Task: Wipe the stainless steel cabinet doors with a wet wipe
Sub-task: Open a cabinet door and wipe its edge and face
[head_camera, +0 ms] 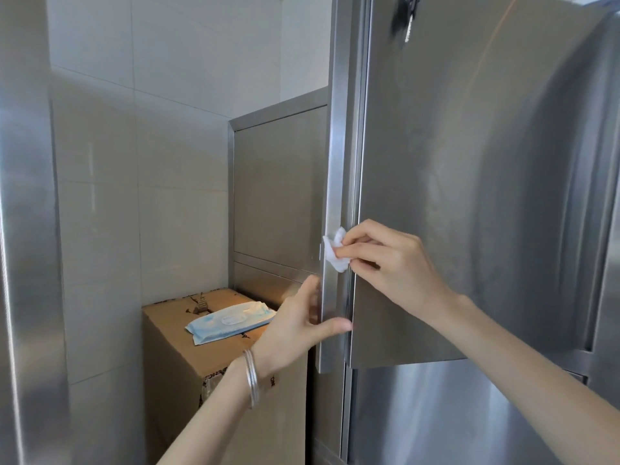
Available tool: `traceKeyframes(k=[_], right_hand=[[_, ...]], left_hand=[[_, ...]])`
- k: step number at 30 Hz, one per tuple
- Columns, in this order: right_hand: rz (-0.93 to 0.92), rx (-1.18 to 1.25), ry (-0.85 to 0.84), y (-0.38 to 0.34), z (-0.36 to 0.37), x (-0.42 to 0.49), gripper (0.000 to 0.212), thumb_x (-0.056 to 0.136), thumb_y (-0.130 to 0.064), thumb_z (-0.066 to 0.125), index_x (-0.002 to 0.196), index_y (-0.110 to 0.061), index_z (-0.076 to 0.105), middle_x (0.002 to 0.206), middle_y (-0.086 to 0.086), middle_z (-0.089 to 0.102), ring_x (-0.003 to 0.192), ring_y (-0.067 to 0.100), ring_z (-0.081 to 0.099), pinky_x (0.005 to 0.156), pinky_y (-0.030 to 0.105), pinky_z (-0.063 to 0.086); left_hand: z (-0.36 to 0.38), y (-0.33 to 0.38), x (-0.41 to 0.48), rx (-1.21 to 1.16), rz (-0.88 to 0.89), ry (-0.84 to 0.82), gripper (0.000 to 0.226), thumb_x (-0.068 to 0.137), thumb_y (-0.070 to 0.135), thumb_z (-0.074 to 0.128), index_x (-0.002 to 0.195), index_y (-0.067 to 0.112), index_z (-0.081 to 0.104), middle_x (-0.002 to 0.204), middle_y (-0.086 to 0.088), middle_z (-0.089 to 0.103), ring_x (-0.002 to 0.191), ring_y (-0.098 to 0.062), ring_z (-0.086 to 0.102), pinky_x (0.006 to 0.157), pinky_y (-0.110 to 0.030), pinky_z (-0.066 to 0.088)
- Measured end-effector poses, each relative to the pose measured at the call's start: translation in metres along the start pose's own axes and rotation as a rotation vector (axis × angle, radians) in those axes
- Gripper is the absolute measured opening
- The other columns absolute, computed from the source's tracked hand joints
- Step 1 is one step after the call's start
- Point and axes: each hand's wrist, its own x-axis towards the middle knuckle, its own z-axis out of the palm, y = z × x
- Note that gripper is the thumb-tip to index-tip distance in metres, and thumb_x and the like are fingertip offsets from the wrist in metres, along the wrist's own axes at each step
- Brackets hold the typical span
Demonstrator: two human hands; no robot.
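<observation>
A tall stainless steel cabinet door (486,196) fills the right of the view, standing ajar. Its left edge strip (335,182) runs top to bottom. My right hand (385,260) pinches a crumpled white wet wipe (335,250) and presses it on that edge strip at mid height. Just below, my left hand (298,327) grips the same edge, thumb across the front and fingers behind it. A silver bangle sits on my left wrist.
A cardboard box (188,347) stands below left with a blue-white wet wipe pack (231,322) on top. Behind it is another steel cabinet (278,189). A steel panel (27,229) lines the left side. Keys (409,15) hang at the door's top.
</observation>
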Motion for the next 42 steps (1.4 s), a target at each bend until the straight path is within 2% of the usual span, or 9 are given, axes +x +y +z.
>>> traceKeyframes(k=[4, 8, 11, 15, 20, 23, 29, 36, 42], right_hand=[[-0.011, 0.035, -0.015, 0.004, -0.002, -0.001, 0.023, 0.075, 0.011, 0.069, 0.086, -0.008, 0.074, 0.089, 0.006, 0.065, 0.074, 0.014, 0.063, 0.069, 0.027, 0.052], [0.013, 0.059, 0.004, -0.001, 0.004, -0.010, 0.018, 0.081, 0.004, 0.067, 0.096, -0.005, 0.072, 0.096, 0.008, 0.064, 0.082, 0.017, 0.065, 0.073, 0.033, 0.055], [0.127, 0.130, 0.041, -0.011, 0.011, -0.022, 0.009, 0.084, -0.008, 0.067, 0.090, -0.005, 0.072, 0.096, 0.006, 0.063, 0.080, 0.016, 0.064, 0.068, 0.034, 0.052], [0.226, 0.186, 0.135, -0.018, 0.015, -0.023, 0.010, 0.078, 0.002, 0.069, 0.082, -0.007, 0.073, 0.084, 0.001, 0.063, 0.068, 0.013, 0.059, 0.062, 0.031, 0.050], [0.396, 0.165, 0.314, -0.020, 0.012, 0.000, 0.014, 0.076, 0.007, 0.069, 0.080, -0.006, 0.067, 0.084, -0.004, 0.065, 0.072, 0.008, 0.062, 0.065, 0.030, 0.053], [0.351, 0.154, 0.362, -0.018, 0.017, 0.005, 0.009, 0.082, 0.002, 0.066, 0.085, -0.006, 0.070, 0.089, 0.001, 0.066, 0.077, 0.011, 0.063, 0.067, 0.033, 0.055], [0.184, -0.112, 0.243, -0.022, 0.036, -0.023, 0.021, 0.085, 0.002, 0.063, 0.106, -0.001, 0.068, 0.111, 0.011, 0.064, 0.092, 0.020, 0.064, 0.085, 0.026, 0.051], [0.161, 0.015, 0.161, -0.017, 0.016, -0.012, 0.016, 0.081, 0.007, 0.059, 0.087, -0.001, 0.072, 0.093, 0.013, 0.065, 0.083, 0.014, 0.061, 0.075, 0.020, 0.049], [0.300, 0.176, 0.236, -0.028, -0.002, -0.016, 0.020, 0.073, 0.017, 0.068, 0.081, -0.001, 0.074, 0.084, 0.010, 0.064, 0.075, 0.012, 0.059, 0.064, 0.024, 0.054]], left_hand=[[-0.035, 0.036, 0.026, -0.095, 0.120, 0.056, 0.059, 0.087, 0.053, 0.054, 0.128, 0.011, 0.046, 0.121, -0.014, 0.062, 0.110, -0.027, 0.060, 0.094, -0.037, 0.049], [-0.057, 0.084, 0.079, -0.013, 0.163, 0.176, 0.028, 0.101, 0.031, 0.044, 0.124, 0.017, 0.046, 0.105, -0.006, 0.062, 0.094, -0.018, 0.062, 0.081, -0.033, 0.057], [-0.062, 0.101, 0.109, 0.051, 0.143, 0.179, 0.025, 0.101, 0.028, 0.046, 0.121, 0.013, 0.044, 0.096, -0.008, 0.062, 0.086, -0.020, 0.061, 0.085, -0.048, 0.055], [-0.061, 0.098, 0.118, 0.108, 0.089, 0.147, 0.035, 0.101, 0.027, 0.046, 0.114, -0.005, 0.042, 0.089, -0.018, 0.053, 0.081, -0.024, 0.054, 0.083, -0.057, 0.051], [-0.057, 0.088, 0.110, 0.072, 0.078, 0.110, 0.033, 0.101, 0.031, 0.044, 0.103, -0.003, 0.044, 0.083, -0.013, 0.047, 0.072, -0.018, 0.051, 0.064, -0.031, 0.053], [-0.056, 0.084, 0.105, 0.072, 0.082, 0.087, 0.027, 0.101, 0.029, 0.044, 0.084, 0.010, 0.037, 0.072, -0.005, 0.041, 0.063, -0.011, 0.044, 0.057, -0.020, 0.048], [-0.054, 0.084, 0.101, 0.057, 0.105, 0.090, 0.023, 0.102, 0.029, 0.043, 0.093, 0.008, 0.039, 0.073, -0.001, 0.049, 0.062, -0.009, 0.051, 0.058, -0.019, 0.051], [-0.052, 0.090, 0.098, 0.109, 0.118, 0.126, 0.030, 0.102, 0.028, 0.043, 0.077, 0.016, 0.031, 0.065, 0.004, 0.040, 0.053, -0.005, 0.042, 0.053, -0.017, 0.045], [-0.051, 0.090, 0.096, 0.080, 0.132, 0.120, 0.025, 0.102, 0.030, 0.043, 0.091, 0.009, 0.037, 0.071, -0.001, 0.046, 0.062, -0.010, 0.048, 0.054, -0.016, 0.049]])
